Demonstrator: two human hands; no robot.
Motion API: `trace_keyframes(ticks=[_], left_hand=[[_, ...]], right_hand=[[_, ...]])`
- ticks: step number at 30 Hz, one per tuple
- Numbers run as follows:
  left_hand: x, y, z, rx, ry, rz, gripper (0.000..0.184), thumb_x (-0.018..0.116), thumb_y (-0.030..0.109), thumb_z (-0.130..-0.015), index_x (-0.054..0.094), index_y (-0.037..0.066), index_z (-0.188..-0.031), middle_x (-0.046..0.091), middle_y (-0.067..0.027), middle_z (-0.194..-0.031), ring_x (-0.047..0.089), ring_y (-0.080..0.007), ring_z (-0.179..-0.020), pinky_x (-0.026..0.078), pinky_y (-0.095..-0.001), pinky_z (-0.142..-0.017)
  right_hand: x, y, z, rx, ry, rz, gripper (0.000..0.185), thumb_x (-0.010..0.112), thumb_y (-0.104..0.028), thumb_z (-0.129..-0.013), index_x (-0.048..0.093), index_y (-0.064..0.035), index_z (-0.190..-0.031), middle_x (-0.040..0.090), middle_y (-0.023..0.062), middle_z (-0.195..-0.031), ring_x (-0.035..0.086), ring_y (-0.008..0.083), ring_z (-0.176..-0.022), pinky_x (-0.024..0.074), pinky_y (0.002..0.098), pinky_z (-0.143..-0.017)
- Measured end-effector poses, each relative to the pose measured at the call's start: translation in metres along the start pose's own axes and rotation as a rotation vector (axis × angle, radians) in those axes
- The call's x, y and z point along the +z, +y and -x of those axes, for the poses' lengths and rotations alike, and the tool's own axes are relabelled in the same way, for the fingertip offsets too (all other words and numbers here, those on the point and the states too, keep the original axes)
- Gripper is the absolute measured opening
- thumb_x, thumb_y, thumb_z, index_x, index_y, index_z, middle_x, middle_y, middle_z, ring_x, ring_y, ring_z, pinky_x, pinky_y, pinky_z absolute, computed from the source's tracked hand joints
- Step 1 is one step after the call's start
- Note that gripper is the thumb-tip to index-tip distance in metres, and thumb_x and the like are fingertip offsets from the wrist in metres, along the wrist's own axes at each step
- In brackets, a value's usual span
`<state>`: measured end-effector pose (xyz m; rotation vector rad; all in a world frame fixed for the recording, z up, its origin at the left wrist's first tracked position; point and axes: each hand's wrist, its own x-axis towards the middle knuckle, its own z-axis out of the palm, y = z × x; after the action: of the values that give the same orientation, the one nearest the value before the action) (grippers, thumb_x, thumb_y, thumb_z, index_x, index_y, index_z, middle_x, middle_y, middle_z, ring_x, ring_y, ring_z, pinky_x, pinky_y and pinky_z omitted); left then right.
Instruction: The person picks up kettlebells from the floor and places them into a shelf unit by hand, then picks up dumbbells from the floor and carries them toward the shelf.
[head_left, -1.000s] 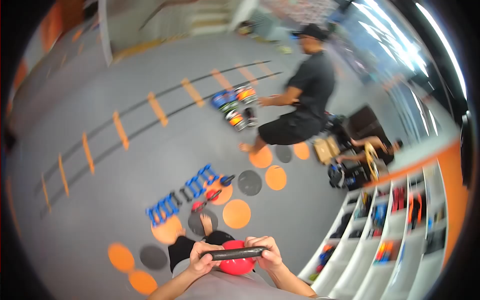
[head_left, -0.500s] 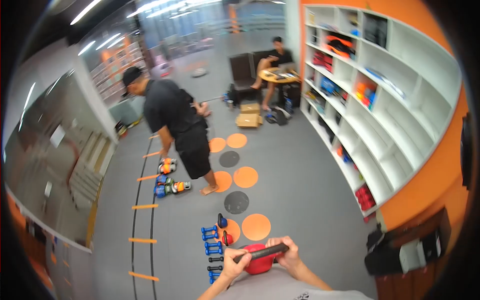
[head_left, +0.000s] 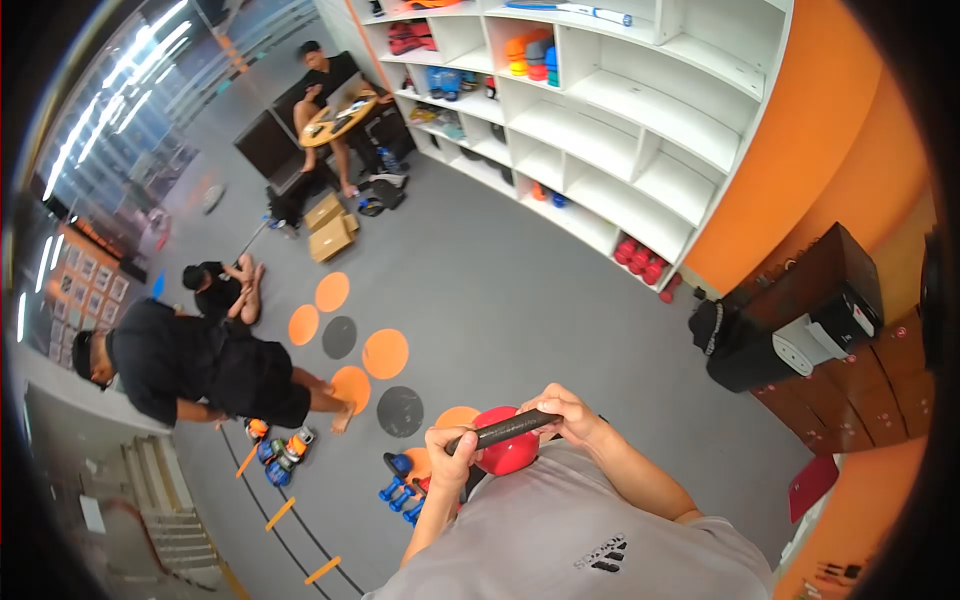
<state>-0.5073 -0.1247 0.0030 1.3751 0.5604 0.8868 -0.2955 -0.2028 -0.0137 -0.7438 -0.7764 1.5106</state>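
Observation:
A red kettlebell [head_left: 508, 455] with a black handle is held up close against my grey shirt. My left hand [head_left: 455, 452] is closed round one end of the handle, and my right hand [head_left: 568, 412] grips the other end. Beyond my left hand, blue dumbbells [head_left: 397, 492] and a blue kettlebell [head_left: 398, 463] rest on the floor, partly hidden by my forearm.
A person in black [head_left: 205, 365] bends beside several coloured weights [head_left: 283, 455] near a floor ladder [head_left: 283, 514]. Another person [head_left: 225, 292] sits on the floor; a third sits at a round table [head_left: 340, 122]. White shelving [head_left: 600, 125] and a black cabinet [head_left: 800, 325] stand right.
My view has swung round to the right, bringing the cabinet and shelves nearer the middle. Both hands still hold the kettlebell. The standing person now appears at the far left, bent lower.

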Motion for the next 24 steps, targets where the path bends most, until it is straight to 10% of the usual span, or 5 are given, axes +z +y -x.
trace_keyframes(ticks=[9,17,24], left_hand=[[0.009,-0.066,-0.200,-0.265,-0.233,-0.198,0.037,0.068,0.023,-0.090,0.063,-0.002,-0.063,0.049,-0.0023,-0.046,0.044,-0.0099,-0.046,0.037,-0.0280,-0.049],[0.015,-0.133,-0.450,-0.124,-0.615,-0.162,0.035,0.074,0.017,-0.085,0.056,-0.003,-0.062,0.037,-0.0066,-0.049,0.033,-0.0133,-0.048,0.029,-0.0320,-0.048],[0.059,-0.293,-0.615,-0.483,-0.651,0.042,0.040,0.068,0.020,-0.090,0.052,0.000,-0.059,0.041,-0.0002,-0.052,0.037,-0.0070,-0.053,0.028,-0.0290,-0.051]], right_hand=[[-0.093,-0.059,-0.102,0.029,0.575,0.271,0.037,0.063,-0.023,-0.088,0.062,-0.0017,-0.057,0.048,-0.0005,-0.050,0.039,0.0074,-0.048,0.0245,0.0287,-0.046],[-0.206,-0.097,-0.233,0.120,1.057,0.413,0.034,0.064,-0.024,-0.085,0.066,0.0014,-0.062,0.055,0.0017,-0.054,0.047,0.0086,-0.050,0.0301,0.0269,-0.047],[-0.384,-0.110,-0.332,0.259,1.249,0.430,0.036,0.069,-0.026,-0.086,0.065,0.0002,-0.062,0.052,-0.0032,-0.055,0.048,0.0068,-0.050,0.0363,0.0259,-0.046]])
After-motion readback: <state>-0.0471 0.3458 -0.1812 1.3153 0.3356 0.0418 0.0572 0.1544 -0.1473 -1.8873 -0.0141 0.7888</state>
